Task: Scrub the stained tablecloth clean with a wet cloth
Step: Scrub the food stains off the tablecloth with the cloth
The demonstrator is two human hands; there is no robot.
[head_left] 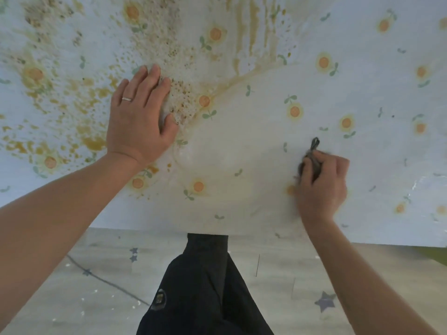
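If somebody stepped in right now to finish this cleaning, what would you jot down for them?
Left hand: open, flat on the tablecloth, pinning it at the edge of the heavy stains.
Right hand: closed around a dark bunched cloth, pressed to the tablecloth near the front edge.
Done: the patch between the two hands looks mostly wiped, with only a faint yellowish tint and a thin brown rim.
Left: orange-brown spatter across the far and left side, plus streaks toward the top middle. Work outward from the cleaned patch into that area.
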